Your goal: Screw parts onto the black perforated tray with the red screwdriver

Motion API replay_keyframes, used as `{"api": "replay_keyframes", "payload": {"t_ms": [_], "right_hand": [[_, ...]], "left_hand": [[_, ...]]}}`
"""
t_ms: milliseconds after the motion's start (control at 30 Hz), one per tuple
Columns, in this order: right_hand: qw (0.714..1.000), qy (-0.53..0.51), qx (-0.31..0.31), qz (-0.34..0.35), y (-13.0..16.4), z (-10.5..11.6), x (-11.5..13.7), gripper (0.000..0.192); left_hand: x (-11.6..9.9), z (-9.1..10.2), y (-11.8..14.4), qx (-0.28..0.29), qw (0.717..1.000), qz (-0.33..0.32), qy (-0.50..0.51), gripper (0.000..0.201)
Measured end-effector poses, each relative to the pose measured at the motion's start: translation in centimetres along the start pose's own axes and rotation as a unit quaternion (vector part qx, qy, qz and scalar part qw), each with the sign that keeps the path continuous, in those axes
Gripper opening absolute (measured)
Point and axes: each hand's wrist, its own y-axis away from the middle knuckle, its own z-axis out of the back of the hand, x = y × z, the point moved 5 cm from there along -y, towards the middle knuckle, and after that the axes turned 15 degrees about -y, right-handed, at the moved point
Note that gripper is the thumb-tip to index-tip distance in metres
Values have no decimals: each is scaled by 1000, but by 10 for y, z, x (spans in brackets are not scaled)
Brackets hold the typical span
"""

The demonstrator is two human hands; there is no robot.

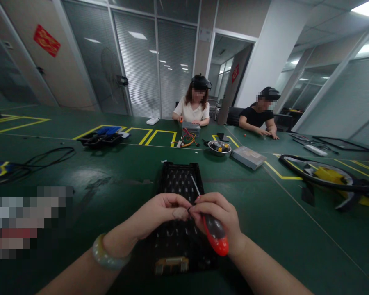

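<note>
A screwdriver with a red and black handle sits in the right hand, fingers wrapped around the grip and its thin metal shaft pointing up and away over a black perforated case. The left hand is closed to a narrow pinch on something very small, too small to tell, right against the right hand's fingertips. Both hands hover above the case, which lies flat on the green worktop directly in front of the person. A pale bangle circles the left wrist. Farther off on the worktop stand a metal bowl and a flat grey box, and two other people sit at the far edge.
</note>
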Motion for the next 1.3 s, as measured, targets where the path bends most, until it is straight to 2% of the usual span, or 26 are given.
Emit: {"api": "replay_keyframes", "payload": {"t_ms": [133, 367, 667, 933, 1100, 1233, 1300], "right_hand": [[1000, -5, -13, 8, 0, 1, 1, 20], [998, 7, -16, 52, 0, 1, 13, 19], [998, 14, 0, 55, 1, 1, 11, 18], [999, 10, 8, 39, 0, 2, 7, 16], [999, 7, 19, 27, -2, 3, 8, 17], [999, -17, -7, 29, -6, 7, 10, 16], [997, -58, -55, 8, -6, 12, 6, 18]], "left_hand": [[1, -1, -1, -6, 1000, -4, 23, 23], [0, -10, 1, 23, 998, 4, 65, 19], [-2, -12, 2, 38, 997, -10, 63, 17], [-1, -7, 0, 0, 999, 0, 38, 21], [0, -5, 1, -3, 999, 5, 32, 21], [-1, -3, 3, -5, 999, 4, 36, 23], [-5, -5, 5, 11, 1000, 3, -6, 24]]}}
